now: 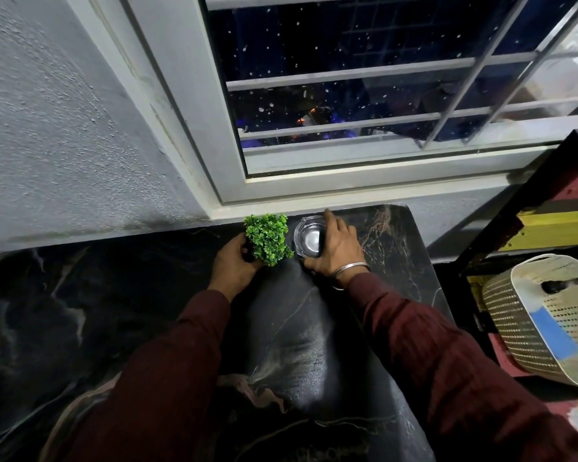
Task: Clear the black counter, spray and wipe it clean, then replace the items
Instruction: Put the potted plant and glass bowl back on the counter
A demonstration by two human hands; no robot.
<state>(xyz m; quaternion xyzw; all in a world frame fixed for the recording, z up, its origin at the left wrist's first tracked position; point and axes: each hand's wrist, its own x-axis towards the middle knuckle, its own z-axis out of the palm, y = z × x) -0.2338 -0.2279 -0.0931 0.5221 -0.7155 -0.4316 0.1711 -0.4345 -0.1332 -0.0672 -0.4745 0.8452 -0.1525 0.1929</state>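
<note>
Left hand [236, 261]: fingers wrapped around the base of the small green plant [268, 239].
Right hand [336, 248]: fingers clasped over the glass ashtray [309, 240].
Plant: just left of the ashtray.
Ashtray: on the black table [114, 311], near the window frame [314, 191].
Basket [541, 315]: well right of the ashtray.

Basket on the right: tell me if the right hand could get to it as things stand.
Probably yes, but not freely. The right hand is wrapped around the glass dish on the counter, so it must let go first. The basket sits lower, off the counter's right edge, with nothing between.
</note>
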